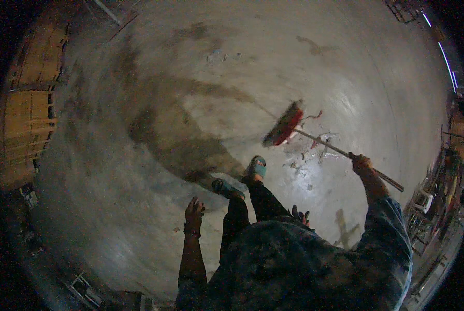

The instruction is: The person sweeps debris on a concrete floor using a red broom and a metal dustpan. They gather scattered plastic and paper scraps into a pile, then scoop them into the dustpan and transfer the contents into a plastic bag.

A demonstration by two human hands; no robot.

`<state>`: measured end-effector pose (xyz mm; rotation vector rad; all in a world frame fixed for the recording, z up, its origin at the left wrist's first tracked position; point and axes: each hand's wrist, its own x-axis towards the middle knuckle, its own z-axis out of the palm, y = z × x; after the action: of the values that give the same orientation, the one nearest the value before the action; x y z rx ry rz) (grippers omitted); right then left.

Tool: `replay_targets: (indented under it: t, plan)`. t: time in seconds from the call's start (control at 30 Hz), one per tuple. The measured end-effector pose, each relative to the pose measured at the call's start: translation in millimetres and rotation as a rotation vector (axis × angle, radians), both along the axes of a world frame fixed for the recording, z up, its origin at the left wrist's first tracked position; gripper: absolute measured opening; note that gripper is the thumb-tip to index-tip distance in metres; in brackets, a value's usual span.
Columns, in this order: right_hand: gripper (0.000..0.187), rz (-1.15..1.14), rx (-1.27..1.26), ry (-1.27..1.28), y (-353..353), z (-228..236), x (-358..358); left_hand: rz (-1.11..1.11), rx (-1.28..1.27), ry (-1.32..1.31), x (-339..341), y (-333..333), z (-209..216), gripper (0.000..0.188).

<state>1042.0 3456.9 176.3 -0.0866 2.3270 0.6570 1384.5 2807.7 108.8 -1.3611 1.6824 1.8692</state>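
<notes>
My right hand (pixel 362 164) is closed around the long handle of a push broom (pixel 288 124), with a stretch of the handle sticking out past my fist. The broom's red head with dark bristles meets the floor ahead of my feet, slightly to the right. Scraps of litter (pixel 308 159) lie on the near side of the head, with a thin reddish strip beside it. My left hand (pixel 193 212) hangs free at my left side, nothing in it, its fingers loosely bent and apart. A dark finger-shaped thing (pixel 300 215) shows at my waist; its kind is unclear.
The grey concrete floor (pixel 113 207) bears dark stains and my shadow. More bits of debris (pixel 222 56) lie farther ahead. Stacked brown cartons (pixel 27 122) stand along the left. Cluttered items, including a white-framed object (pixel 423 201), line the right edge.
</notes>
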Motion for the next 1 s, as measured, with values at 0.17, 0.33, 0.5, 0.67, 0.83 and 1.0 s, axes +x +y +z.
replay_targets:
  t: [0.17,0.33,0.5,0.67,0.83,1.0]
  plan:
    - [0.038,0.067,-0.043,0.02,47,46,0,-0.106,-0.031,-0.012,-17,15,0,0.053]
    - [0.04,0.011,-0.218,0.075,8,108,32,-0.103,-0.054,-0.231,41,7,-8,0.059]
    - [0.046,-0.083,-0.265,-0.164,-118,94,-6,0.221,0.118,-0.368,61,2,-11,0.061]
    - [0.057,0.139,-0.53,-0.247,-274,19,-87,0.36,0.309,-0.25,3,-5,-59,0.057]
    - [0.056,0.293,-0.686,-0.322,-442,-65,-166,0.177,0.225,-0.231,-103,-39,-71,0.061]
    - [0.04,0.424,-0.754,-0.202,-576,-139,-254,0.234,0.157,-0.109,-209,-88,-60,0.065]
